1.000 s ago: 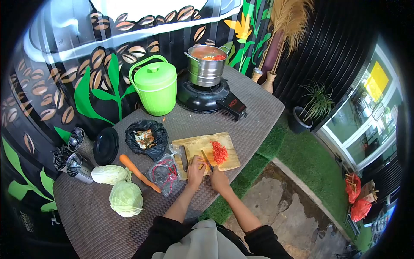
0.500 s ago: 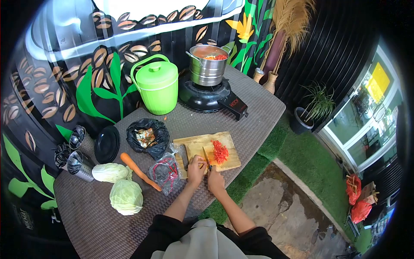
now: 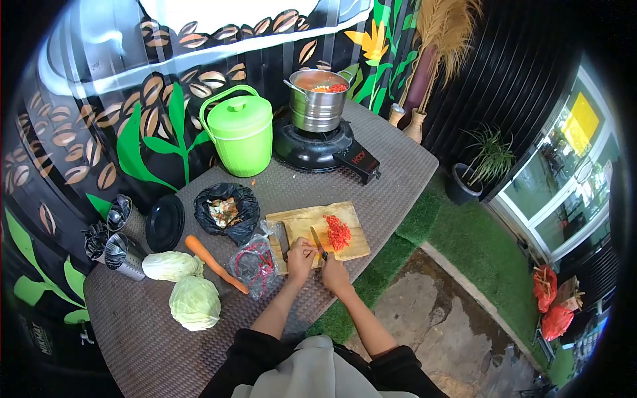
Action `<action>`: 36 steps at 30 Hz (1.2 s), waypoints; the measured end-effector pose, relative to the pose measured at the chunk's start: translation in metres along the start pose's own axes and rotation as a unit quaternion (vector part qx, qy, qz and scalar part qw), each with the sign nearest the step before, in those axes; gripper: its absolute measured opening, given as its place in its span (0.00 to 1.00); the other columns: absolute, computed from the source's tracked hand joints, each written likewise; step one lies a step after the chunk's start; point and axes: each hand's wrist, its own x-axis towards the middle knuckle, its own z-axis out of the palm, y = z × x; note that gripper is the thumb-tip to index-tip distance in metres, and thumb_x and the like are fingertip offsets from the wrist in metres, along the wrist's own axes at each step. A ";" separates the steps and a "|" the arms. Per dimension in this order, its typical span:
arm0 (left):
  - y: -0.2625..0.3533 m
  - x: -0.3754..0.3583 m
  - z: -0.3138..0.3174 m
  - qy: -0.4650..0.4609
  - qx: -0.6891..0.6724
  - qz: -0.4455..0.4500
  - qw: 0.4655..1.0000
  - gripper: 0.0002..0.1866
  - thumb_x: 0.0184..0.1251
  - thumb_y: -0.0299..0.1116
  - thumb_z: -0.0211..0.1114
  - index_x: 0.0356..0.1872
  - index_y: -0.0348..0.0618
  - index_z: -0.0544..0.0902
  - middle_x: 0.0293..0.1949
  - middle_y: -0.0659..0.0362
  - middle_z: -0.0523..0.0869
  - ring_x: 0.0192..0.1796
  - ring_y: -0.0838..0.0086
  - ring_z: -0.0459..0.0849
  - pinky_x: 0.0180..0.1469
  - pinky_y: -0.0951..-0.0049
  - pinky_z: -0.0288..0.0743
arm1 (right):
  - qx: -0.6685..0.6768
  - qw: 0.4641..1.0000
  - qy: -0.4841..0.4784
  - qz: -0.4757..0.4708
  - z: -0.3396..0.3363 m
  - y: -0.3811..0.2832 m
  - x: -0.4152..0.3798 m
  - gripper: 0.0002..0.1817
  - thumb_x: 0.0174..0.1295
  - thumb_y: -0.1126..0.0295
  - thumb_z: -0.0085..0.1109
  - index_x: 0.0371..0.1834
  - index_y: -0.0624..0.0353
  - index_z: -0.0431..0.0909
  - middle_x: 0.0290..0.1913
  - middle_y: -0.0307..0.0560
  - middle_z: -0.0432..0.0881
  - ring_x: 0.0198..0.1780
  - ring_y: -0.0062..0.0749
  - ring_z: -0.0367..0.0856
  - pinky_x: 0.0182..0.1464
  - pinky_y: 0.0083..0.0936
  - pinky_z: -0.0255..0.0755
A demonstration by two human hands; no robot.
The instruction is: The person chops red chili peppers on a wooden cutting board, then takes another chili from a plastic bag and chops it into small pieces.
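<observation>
A kitchen knife (image 3: 316,239) is in my right hand (image 3: 335,274), its handle wrapped by my fingers and its blade pointing away over the wooden cutting board (image 3: 355,215). My left hand (image 3: 302,257) rests on the board just left of the blade, fingers bent and pressed together; I cannot tell what they pinch. Finely chopped red pieces (image 3: 338,232), looking like chili, lie heaped to the right of the knife. Left of my left hand, a dark narrow strip (image 3: 285,240) crosses the board. A clear plastic bag with red chilies (image 3: 254,265) lies beside the board.
Left of the bag are a carrot (image 3: 215,264), a round cabbage (image 3: 194,303) and a paler elongated one (image 3: 169,265). A black bag of scraps (image 3: 229,212) sits behind. Farther back stand a green lidded bucket (image 3: 240,132) and a steel pot (image 3: 317,109) on a portable stove (image 3: 312,149).
The knife and my right hand have shifted very slightly on the board, beside my left hand. Other things lie as before.
</observation>
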 end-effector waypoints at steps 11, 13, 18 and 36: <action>-0.002 -0.006 0.001 0.025 0.037 0.035 0.998 0.12 0.52 0.23 0.70 0.34 0.37 0.74 0.34 0.52 0.82 0.37 0.65 0.87 0.36 0.70 0.79 | 0.008 1.000 0.008 0.004 0.007 0.001 0.001 0.17 0.68 0.60 0.45 0.48 0.65 0.64 0.37 0.73 0.79 0.42 0.67 0.79 0.44 0.55 0.73; -0.003 -0.005 0.003 0.036 0.026 0.045 0.998 0.12 0.52 0.23 0.70 0.34 0.37 0.75 0.34 0.52 0.82 0.36 0.65 0.87 0.36 0.70 0.78 | 0.008 1.000 0.002 -0.018 0.003 0.002 0.001 0.17 0.68 0.60 0.44 0.46 0.65 0.64 0.37 0.73 0.79 0.42 0.67 0.80 0.44 0.56 0.72; 0.001 -0.007 0.002 0.039 0.035 0.042 0.998 0.11 0.53 0.23 0.69 0.34 0.37 0.75 0.34 0.52 0.82 0.36 0.65 0.86 0.37 0.69 0.78 | 0.008 1.000 0.019 0.016 0.007 -0.006 -0.009 0.17 0.69 0.59 0.44 0.45 0.66 0.64 0.37 0.73 0.79 0.41 0.67 0.79 0.43 0.55 0.73; 0.012 0.001 0.004 0.060 0.026 0.034 0.997 0.11 0.53 0.23 0.68 0.38 0.38 0.79 0.32 0.52 0.84 0.36 0.65 0.86 0.39 0.68 0.78 | 0.099 0.992 0.071 -0.034 -0.011 0.011 -0.011 0.16 0.67 0.62 0.48 0.42 0.68 0.65 0.30 0.76 0.77 0.37 0.71 0.77 0.38 0.58 0.70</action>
